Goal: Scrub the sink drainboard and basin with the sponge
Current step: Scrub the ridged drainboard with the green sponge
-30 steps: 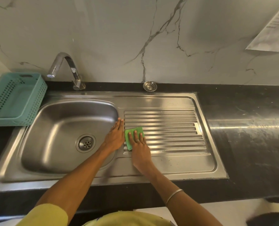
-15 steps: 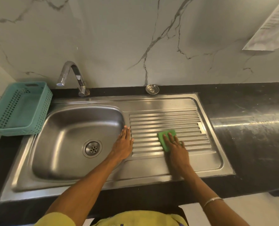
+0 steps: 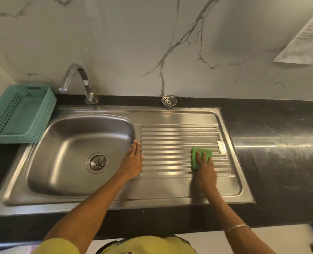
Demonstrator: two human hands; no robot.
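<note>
Right hand (image 3: 206,168) presses a green sponge (image 3: 200,156) (no readable label) flat-fingered on the drainboard (image 3: 170,143); left hand (image 3: 132,161) rests flat beside the basin (image 3: 69,153).

L hand (image 3: 132,161): flat, palm down, fingers straight and close together, pointing away from the body, thumb out to the R side. L forearm bare, runs from lower left up to the wrist; yellow sleeve (image 3: 56,246) at upper arm. R hand (image 3: 205,166): palm down, fingers extended fwd and pressed flat, slightly spread, not curled. R forearm bare, enters from lower right, angled up and inward. Thin metal bangle (image 3: 238,227) on R forearm, well back from the wrist. Hands well apart, L nearer centre.
</note>
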